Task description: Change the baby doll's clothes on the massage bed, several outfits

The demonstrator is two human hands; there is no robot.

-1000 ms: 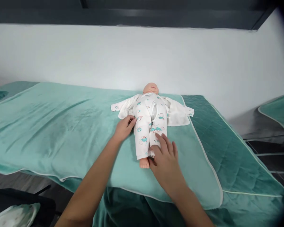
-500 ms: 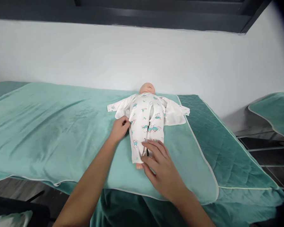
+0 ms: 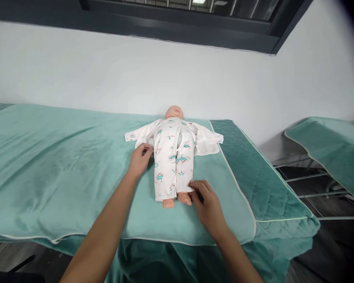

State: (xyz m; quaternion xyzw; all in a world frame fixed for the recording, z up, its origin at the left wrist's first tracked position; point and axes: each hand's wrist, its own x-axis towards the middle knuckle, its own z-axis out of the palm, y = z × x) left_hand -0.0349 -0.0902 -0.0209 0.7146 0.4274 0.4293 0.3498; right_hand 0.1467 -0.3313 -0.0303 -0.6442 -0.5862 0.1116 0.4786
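Observation:
A baby doll (image 3: 174, 113) lies on its back on a teal blanket (image 3: 61, 157), head toward the wall. It wears white printed trousers (image 3: 171, 165) and an open white jacket (image 3: 205, 138) spread to both sides. My left hand (image 3: 139, 159) pinches the trousers' waist edge at the doll's hip. My right hand (image 3: 207, 204) is closed on the hem of the trouser leg beside the doll's bare feet (image 3: 177, 201).
The blanket covers a long bed against a white wall (image 3: 106, 74). A quilted teal cover (image 3: 253, 169) shows at the bed's right end. Another teal-covered bed (image 3: 330, 149) stands at far right, with dark floor (image 3: 312, 188) between them.
My right hand slid from on top of the doll's legs down to the hem by the feet, and both feet now show. My left hand drew slightly toward the hip. The camera view drifted.

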